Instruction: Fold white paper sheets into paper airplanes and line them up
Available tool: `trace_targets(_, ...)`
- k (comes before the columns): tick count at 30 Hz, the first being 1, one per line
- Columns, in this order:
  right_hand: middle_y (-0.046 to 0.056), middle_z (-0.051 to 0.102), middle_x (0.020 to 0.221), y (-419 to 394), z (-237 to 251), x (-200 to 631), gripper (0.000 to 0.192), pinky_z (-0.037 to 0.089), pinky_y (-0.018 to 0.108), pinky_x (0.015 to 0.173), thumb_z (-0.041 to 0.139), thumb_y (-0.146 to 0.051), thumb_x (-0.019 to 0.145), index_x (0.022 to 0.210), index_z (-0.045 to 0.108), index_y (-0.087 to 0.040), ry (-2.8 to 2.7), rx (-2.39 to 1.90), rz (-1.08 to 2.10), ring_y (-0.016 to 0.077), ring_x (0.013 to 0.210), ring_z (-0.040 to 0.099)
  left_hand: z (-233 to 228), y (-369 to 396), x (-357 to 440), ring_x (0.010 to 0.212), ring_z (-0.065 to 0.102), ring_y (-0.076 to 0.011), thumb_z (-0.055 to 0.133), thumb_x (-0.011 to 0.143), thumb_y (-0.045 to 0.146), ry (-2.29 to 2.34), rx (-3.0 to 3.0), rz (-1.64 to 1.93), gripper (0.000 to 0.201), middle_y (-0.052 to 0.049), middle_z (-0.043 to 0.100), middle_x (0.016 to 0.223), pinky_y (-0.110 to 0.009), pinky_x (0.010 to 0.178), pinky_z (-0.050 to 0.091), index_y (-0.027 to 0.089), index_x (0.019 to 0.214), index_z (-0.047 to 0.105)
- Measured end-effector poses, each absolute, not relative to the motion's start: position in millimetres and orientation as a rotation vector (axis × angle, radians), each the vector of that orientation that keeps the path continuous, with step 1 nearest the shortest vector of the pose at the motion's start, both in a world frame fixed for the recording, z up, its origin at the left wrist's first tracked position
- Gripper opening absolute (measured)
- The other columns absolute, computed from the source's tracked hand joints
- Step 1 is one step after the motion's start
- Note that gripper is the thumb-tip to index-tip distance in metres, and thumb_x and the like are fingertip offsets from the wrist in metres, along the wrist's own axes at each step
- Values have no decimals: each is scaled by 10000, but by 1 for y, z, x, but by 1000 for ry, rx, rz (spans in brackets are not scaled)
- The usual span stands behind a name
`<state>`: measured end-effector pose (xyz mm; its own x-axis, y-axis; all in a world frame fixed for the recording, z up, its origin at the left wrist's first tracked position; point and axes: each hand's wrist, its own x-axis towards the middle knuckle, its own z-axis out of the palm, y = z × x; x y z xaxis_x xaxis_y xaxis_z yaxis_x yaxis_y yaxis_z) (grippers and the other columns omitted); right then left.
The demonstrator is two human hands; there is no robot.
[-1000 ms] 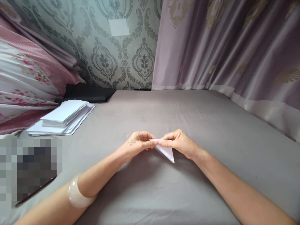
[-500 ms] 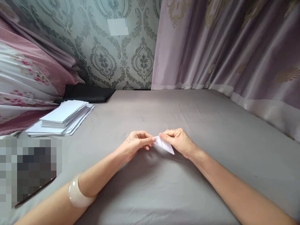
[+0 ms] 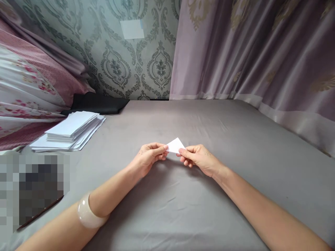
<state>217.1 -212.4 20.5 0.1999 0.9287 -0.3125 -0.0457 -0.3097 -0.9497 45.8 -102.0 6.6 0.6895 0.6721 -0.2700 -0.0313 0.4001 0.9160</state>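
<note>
A small folded piece of white paper (image 3: 176,145) is stretched between my two hands, just above the grey cloth surface (image 3: 172,216). Its outline looks like a triangle, with one corner pointing away from me. My left hand (image 3: 151,155) pinches the paper's left corner between thumb and fingers. At its right corner, the thumb and fingers of my right hand (image 3: 197,157) are closed on it. A pale bangle (image 3: 90,214) circles my left forearm. The underside of the paper is hidden.
Several white paper sheets (image 3: 70,127) lie stacked at the left, in front of a black folded item (image 3: 102,103). A blurred-out dark object (image 3: 39,191) rests at the near left. Curtains (image 3: 235,52) hang along the right; patterned wallpaper (image 3: 115,66) covers the back wall.
The folded paper has been turned over or rotated; its point, earlier toward me at the lower right, now faces away. My right fingers have shifted to its right corner.
</note>
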Motion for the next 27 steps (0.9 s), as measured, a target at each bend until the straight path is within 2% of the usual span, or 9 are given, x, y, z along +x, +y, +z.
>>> trace_targets(3,50,654,723,-211,20,220,365,373,189,471,716,-487,724,658,675,-131,-887,-1537,1284,60,546,497,8,-97,46,702,582,-130,807,667,346,705,1113,418,266,-65,653,751,-257,696,459,113,752,711)
trace_targets(6,30,627,693,-209,19,223,326,336,197,458,656,-460,774,709,660,-140,-920,-1581,1297,60,520,453,10,-91,47,643,548,-128,786,659,382,790,1289,407,273,-59,651,719,-243,610,418,124,723,721)
trace_targets(8,13,592,644,-208,17,224,331,297,216,452,607,-455,800,663,627,-154,-1008,-1729,1160,67,497,414,10,-87,48,573,491,-115,758,665,420,867,1474,431,285,-27,618,644,-233,536,340,138,688,720)
trace_targets(11,7,559,589,-205,13,223,353,291,249,493,573,-458,806,589,580,-180,-1168,-2037,805,107,528,440,7,-82,52,530,445,-118,704,684,462,928,1698,447,303,7,571,571,-238,512,274,159,693,726)
trace_targets(16,50,617,650,-202,10,218,333,289,289,551,444,-356,878,604,559,-205,-1444,-2282,434,169,604,517,0,-79,56,624,509,-175,630,739,423,972,1940,449,257,-21,611,638,-263,580,329,185,733,730)
trace_targets(20,57,639,692,-203,7,213,269,299,295,568,478,-349,868,655,574,-216,-1481,-2408,334,192,642,560,-9,-79,57,663,510,-178,662,737,338,937,2052,611,154,-37,594,769,-280,647,370,203,805,689)
trace_targets(24,63,645,881,-203,0,216,127,379,298,648,524,-298,863,840,611,-210,-1582,-2276,164,199,779,580,-20,-76,57,805,524,-204,500,863,235,684,2345,648,167,-67,584,925,-307,744,408,219,901,662)
trace_targets(25,70,634,958,-202,-3,217,129,405,301,704,514,-253,870,935,616,-206,-1650,-2175,115,203,853,574,-21,-76,57,844,522,-216,440,885,198,601,2433,614,226,-78,592,939,-316,766,412,215,909,664)
trace_targets(27,82,597,1088,-201,-6,219,280,419,306,821,446,-149,889,1126,586,-203,-1822,-1970,75,201,977,535,-20,-77,56,899,520,-234,361,890,127,481,2574,537,326,-101,607,965,-332,797,415,199,940,675)
